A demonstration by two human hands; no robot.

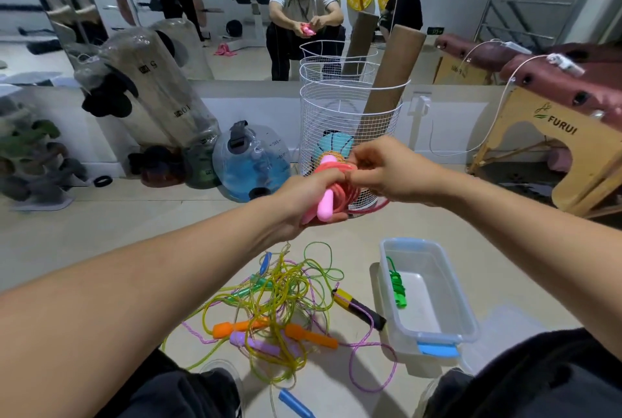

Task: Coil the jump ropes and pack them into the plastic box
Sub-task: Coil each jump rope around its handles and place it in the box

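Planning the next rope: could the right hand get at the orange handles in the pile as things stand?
Probably not yet: the right hand pinches the pink rope that the left hand grips. The orange handles lie uncovered atop the tangle.

Both arms outstretched, left hand [311, 197] and right hand [382, 172] curled, fingertips together.

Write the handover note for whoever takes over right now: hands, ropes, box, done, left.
Left hand grips the pink jump rope by its handles, coil bunched against them.
Right hand pinches the pink cord at the coil, as if finishing the wrap.
Plastic box sits open on the floor to the right; one coiled green rope lies inside.
Done: green rope packed; pink nearly coiled.
Left: put pink in the box, then untangle and coil the pile of ropes on the floor, including the black-and-yellow handle beside the box.
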